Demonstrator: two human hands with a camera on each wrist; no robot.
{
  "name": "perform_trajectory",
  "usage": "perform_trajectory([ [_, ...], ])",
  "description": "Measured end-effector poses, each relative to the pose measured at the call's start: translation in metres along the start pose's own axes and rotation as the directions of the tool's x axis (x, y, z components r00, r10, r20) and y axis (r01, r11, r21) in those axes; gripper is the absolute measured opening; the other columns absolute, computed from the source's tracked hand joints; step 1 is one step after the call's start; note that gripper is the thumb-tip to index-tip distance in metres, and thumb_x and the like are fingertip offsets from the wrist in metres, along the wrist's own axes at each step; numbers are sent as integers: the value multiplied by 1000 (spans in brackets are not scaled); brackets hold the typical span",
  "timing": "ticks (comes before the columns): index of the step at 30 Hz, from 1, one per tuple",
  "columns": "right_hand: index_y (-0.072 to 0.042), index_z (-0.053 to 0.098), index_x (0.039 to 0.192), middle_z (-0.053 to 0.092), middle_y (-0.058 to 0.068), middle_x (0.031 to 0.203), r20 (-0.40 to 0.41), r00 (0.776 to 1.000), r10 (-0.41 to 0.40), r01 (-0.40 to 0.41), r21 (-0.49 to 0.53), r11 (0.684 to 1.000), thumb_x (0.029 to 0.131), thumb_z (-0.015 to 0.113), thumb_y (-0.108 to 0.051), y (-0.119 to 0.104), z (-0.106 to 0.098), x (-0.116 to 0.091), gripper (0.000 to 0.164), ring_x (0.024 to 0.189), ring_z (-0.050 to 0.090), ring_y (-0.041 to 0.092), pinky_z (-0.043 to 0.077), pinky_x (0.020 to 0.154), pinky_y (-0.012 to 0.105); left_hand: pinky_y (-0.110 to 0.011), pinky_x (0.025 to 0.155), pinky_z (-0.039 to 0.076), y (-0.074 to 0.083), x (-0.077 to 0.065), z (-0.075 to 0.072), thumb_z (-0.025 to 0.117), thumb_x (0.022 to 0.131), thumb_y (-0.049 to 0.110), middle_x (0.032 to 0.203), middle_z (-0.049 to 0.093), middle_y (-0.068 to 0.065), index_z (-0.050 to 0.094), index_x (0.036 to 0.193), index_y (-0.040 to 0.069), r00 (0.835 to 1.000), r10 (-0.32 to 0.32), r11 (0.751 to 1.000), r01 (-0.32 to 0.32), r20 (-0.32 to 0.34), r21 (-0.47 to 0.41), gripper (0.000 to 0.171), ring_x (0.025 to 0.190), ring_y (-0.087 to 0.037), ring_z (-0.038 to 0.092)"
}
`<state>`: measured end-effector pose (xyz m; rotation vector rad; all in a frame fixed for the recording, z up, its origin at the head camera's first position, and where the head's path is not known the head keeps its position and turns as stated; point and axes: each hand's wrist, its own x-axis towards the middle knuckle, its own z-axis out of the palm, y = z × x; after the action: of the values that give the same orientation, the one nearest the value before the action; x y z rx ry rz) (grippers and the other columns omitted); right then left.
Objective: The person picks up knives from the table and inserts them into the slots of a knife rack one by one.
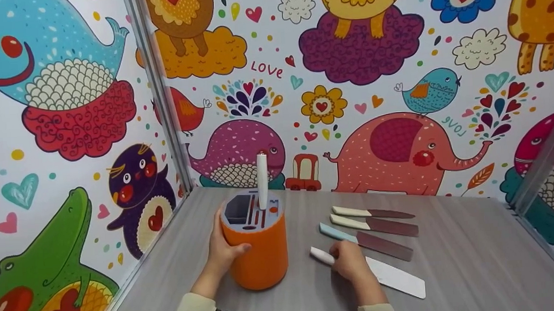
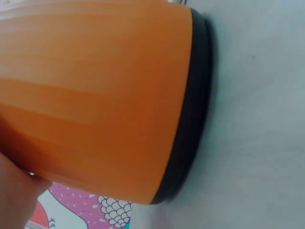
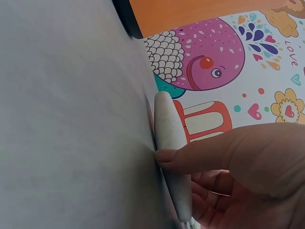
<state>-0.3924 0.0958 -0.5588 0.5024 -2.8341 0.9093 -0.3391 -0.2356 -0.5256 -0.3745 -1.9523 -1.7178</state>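
Left hand (image 1: 224, 250): gripping the orange knife block (image 1: 260, 260) from its 9 o'clock side, thumb across the near face. Right hand (image 1: 350, 262): pinching the handle of a white knife (image 1: 396, 277), thumb on one face, fingers on the other, as the right wrist view shows. White knife: broad blade, lying low along the table (image 1: 475, 254), long axis running from 10 o'clock (handle butt) to 4 o'clock (blade end); whether the handle is slightly raised cannot be told. Governing relation: knife block at about 9 o'clock from the right hand, upright, its long axis vertical and so crosswise to the knife's; handle butt towards the block, blade pointing away. Nearer to the knife: right hand, in contact; left hand lies beyond the block. Obstruction, as judged: the block's tall wall, its openings being at the top, well above the low knife; also a white upright handle (image 1: 262, 178), standing in the slotted top, towards 1 o'clock from its centre. Surroundings: blue-handled knife (image 1: 379, 244), just beyond the right hand towards 1 o'clock; nearer cream-handled knife (image 1: 380, 227) and farther cream-handled knife (image 1: 379, 213), both further out between 12 and 1 o'clock, handles leftward; illustrated wall (image 1: 393, 163) at 12 o'clock.
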Motion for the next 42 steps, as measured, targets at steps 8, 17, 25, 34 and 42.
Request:
perform_trajectory([
  [8, -5, 71, 84, 68, 4, 78, 8, 1000, -19, 20, -45, 999, 74, 72, 7, -7, -1, -2, 16, 72, 60, 16, 53, 66, 38, -20, 108, 42, 0, -1, -1, 87, 74, 35, 149, 48, 4, 21, 156, 29, 1000, 0, 1000, 0, -6, -3, 105, 130, -15, 51],
  [17, -10, 70, 94, 68, 0, 84, -41, 994, -100, 102, 45, 994, 76, 79, 1, -31, -43, -3, 22, 76, 58, 12, 52, 72, 37, -20, 107, 43, 2, -2, 2, 87, 74, 37, 147, 49, 5, 22, 153, 36, 1000, -22, 1000, 22, -2, 5, 103, 128, -14, 53],
  [25, -20, 67, 110, 66, -4, 96, -148, 985, -88, 133, 327, 936, 82, 80, -10, -50, -78, -13, 33, 86, 59, 13, 54, 80, 30, -22, 108, 42, 0, -2, -1, 86, 74, 36, 147, 49, 0, 20, 156, 27, 1000, -14, 999, 14, -1, 37, 105, 128, -15, 53],
  [34, -12, 65, 113, 65, 8, 98, -251, 965, -76, 212, 576, 790, 84, 77, -6, -58, -93, -17, 32, 85, 62, 21, 55, 74, 27, -21, 107, 43, 1, 2, 1, 87, 74, 30, 148, 49, 2, 21, 156, 22, 1000, -5, 1000, 5, 1, 9, 107, 128, -16, 53],
  [42, -1, 62, 115, 67, 18, 105, -280, 953, -118, 290, 718, 633, 87, 73, -3, -66, -89, -19, 30, 88, 67, 20, 59, 80, 28, -20, 106, 44, -1, 0, 1, 89, 70, 29, 148, 49, -9, 23, 156, 17, 998, 55, 998, -56, -13, -29, 108, 128, -27, 52],
])
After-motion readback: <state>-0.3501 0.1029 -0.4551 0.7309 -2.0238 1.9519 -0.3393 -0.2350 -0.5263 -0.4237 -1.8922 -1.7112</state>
